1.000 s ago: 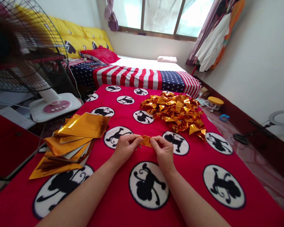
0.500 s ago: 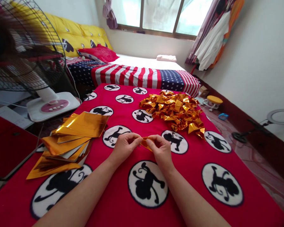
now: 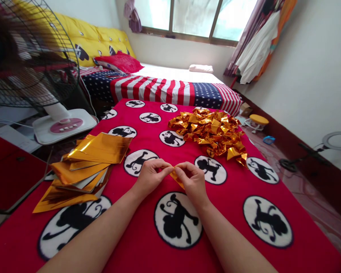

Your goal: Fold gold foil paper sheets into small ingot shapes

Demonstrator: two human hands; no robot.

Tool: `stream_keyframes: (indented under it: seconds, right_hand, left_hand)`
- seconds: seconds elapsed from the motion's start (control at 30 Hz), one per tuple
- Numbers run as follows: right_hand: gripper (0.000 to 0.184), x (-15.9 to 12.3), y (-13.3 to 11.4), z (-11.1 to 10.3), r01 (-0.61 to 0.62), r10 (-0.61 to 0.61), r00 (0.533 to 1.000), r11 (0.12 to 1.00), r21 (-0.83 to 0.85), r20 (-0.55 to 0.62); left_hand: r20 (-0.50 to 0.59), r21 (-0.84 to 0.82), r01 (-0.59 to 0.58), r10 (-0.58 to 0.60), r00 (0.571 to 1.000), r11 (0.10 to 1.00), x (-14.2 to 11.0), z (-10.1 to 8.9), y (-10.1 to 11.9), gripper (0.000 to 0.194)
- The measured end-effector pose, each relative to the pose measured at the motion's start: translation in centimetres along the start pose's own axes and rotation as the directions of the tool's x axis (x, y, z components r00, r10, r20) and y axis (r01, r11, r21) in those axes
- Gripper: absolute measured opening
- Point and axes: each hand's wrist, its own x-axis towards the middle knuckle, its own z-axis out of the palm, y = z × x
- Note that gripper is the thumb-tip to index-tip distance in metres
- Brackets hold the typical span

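The left hand (image 3: 152, 176) and right hand (image 3: 191, 178) pinch one foil piece (image 3: 177, 181) at centre frame, seemingly part-folded. Much looks done: a crumpled heap (image 3: 213, 131) fills centre right. The flat sheets (image 3: 81, 173) at left appear unworked.

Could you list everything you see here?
Cloth: one, patterned red, foreground
Gold piece: one, gold, centre
Gold sheets: several, gold, cloth's left
Folded pieces: many, gold, cloth's far right
Fan: one, white-pink base, left
Panel: one, red, left edge
Bed: one, white top, behind cloth
Cushion: one, yellow, far left
Pillow: one, red, on bed
Window: one, brown frame, far wall
Curtains: two, purple, beside window
Clothes: several, white and orange, hung right
Stool: one, yellow top, right floor
Ring light: one, grey, right
Left hand: one, bare, at gold piece
Right hand: one, bare, at gold piece
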Motion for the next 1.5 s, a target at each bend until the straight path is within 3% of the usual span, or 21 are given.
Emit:
stream_keyframes:
  seconds: [0.27, 0.53, 0.7, 0.83, 0.93, 1.3, 1.5]
  right_hand:
    - [0.016, -0.1, 0.7, -0.4, -0.004, 0.002, 0.994, 1.0, -0.024, -0.112]
    - [0.018, -0.3, 0.2, -0.3, 0.006, -0.01, 0.994, 0.999, -0.036, -0.105]
    - [0.018, -0.3, 0.1, -0.1, 0.0, -0.001, 0.999, 1.0, -0.016, -0.054]
    - [0.021, 0.1, 0.2, -0.3, -0.07, 0.08, 0.995, 0.986, 0.149, -0.062]
    - [0.021, 0.3, 0.3, -0.5, -0.123, 0.134, 0.99, 0.976, 0.181, -0.051]
    - [0.019, 0.0, -0.6, -0.2, -0.008, 0.013, 0.99, 0.999, 0.039, -0.138]
    - [0.022, 0.1, -0.3, -0.6, -0.07, 0.079, 0.99, 0.994, 0.083, -0.118]
  left_hand:
    - [-0.025, -0.091, 0.127, -0.129, 0.991, 0.988, -0.1, -0.2, 0.6, 0.021]
    - [-0.02, -0.002, 0.045, -0.045, 0.999, 0.999, -0.2, -0.1, 1.1, 0.025]
    - [0.098, 0.014, 0.022, -0.023, 0.995, 1.0, -0.3, -0.1, 0.6, 0.025]
    - [-0.043, -0.041, 0.087, -0.089, 0.995, 0.995, -0.1, -0.3, 0.6, 0.028]
    - [-0.147, -0.094, 0.121, -0.134, 0.98, 0.988, -0.1, -0.4, 0.9, 0.03]
    - [-0.148, -0.201, 0.134, -0.166, 0.975, 0.97, -0.4, -0.3, 0.8, 0.033]
    - [-0.125, -0.22, 0.192, -0.223, 0.967, 0.956, -0.2, -0.4, 0.2, 0.028]
